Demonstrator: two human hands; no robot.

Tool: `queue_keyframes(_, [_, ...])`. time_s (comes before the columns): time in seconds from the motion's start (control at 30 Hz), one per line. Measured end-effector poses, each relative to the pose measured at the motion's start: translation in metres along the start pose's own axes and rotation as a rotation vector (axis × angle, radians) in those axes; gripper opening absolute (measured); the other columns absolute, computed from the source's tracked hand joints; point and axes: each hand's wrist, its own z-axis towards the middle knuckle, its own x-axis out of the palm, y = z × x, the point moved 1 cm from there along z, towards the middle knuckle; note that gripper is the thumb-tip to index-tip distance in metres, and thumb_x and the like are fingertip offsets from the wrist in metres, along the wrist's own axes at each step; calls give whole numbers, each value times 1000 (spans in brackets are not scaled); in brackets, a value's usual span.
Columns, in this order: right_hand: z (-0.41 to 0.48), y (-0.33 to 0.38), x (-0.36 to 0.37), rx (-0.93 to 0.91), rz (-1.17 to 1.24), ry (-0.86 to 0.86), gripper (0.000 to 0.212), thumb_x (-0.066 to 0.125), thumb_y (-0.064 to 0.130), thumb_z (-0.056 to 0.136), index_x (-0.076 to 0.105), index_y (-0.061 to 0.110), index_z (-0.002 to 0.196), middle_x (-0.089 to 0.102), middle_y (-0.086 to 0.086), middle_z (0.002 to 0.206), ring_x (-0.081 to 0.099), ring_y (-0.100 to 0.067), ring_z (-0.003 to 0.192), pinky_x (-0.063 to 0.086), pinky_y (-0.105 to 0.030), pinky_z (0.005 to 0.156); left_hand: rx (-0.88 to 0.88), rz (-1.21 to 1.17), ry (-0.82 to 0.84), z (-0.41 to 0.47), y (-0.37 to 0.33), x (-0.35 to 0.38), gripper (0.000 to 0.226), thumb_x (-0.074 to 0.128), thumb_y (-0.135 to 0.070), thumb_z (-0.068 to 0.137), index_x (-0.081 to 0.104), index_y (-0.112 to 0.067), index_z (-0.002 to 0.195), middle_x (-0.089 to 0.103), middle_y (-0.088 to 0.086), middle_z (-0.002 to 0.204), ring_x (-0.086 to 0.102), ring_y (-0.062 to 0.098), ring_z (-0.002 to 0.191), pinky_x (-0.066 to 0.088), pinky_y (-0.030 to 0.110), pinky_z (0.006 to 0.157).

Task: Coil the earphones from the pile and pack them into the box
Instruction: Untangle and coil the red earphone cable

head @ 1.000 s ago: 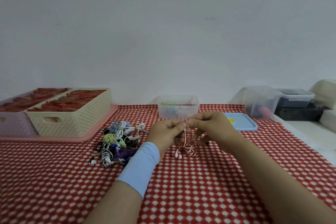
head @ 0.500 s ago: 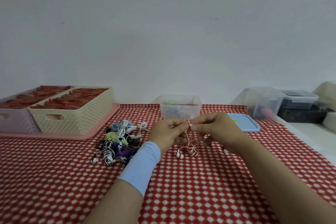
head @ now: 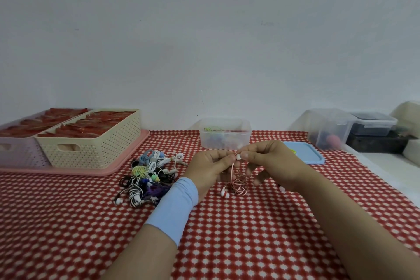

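The red-and-white earphones [head: 237,183] hang in a loose tangle over the middle of the desk [head: 250,234], a white end pinched between the fingers [head: 247,155] of left hand [head: 208,167] and right hand [head: 272,162] — both grasping it. Coiling seems barely begun; next comes winding the cord into tidy loops, then reaching to the clear box [head: 225,135] at the far edge.

The tablecloth [head: 250,245] is red with a repeating white dot pattern. The earphone cable [head: 238,185] is red-and-white striped (earbud tip [head: 238,157] white). The wristband [head: 172,209] is light blue, the basket [head: 97,151] cream, the tray [head: 127,162] pink, the lid [head: 306,157] blue.
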Motion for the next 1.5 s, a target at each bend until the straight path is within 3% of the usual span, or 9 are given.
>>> queue_keyframes(0.5, [5, -4, 10, -82, 60, -53, 13, 65, 6, 94, 76, -2, 95, 74, -15, 81, 62, -19, 61, 51, -28, 45, -56, -179, -10, 2, 2, 0, 15, 58, -9, 96, 72, -4, 95, 72, 3, 78, 68, 13, 70, 55, 21, 60])
queue_keyframes(0.9, [2, 2, 7, -112, -51, -70, 10, 72, 8, 90, 80, 6, 94, 76, -14, 84, 66, -20, 65, 53, -29, 50, -93, -159, -52, 2, 3, -1, 15, 61, -11, 95, 73, -4, 99, 72, 5, 80, 66, 10, 67, 54, 21, 57])
queue_keyframes(1.17, [-2, 1, -2, 25, 9, 46, 11, 73, 9, 86, 80, 4, 93, 74, -14, 84, 63, -17, 65, 56, -32, 53, -102, -107, 72, -1, 1, 0, 13, 62, -11, 93, 72, -4, 97, 73, 7, 82, 68, 18, 76, 57, 24, 61])
queue_keyframes(1.4, [-2, -2, -5, 141, -42, 106, 6, 76, 17, 84, 81, 14, 86, 74, -11, 82, 64, -16, 63, 56, -31, 57, -91, -4, 122, -4, 0, -1, 10, 63, -6, 92, 73, -2, 95, 72, 9, 79, 65, 14, 69, 54, 21, 56])
queue_keyframes(1.5, [-2, -3, -7, 198, -29, 127, 16, 78, 25, 74, 80, 15, 85, 73, -14, 87, 64, -17, 62, 56, -31, 54, -82, 32, 106, -5, 1, 0, 9, 65, -5, 91, 74, -4, 90, 73, 8, 77, 64, 13, 66, 54, 22, 56])
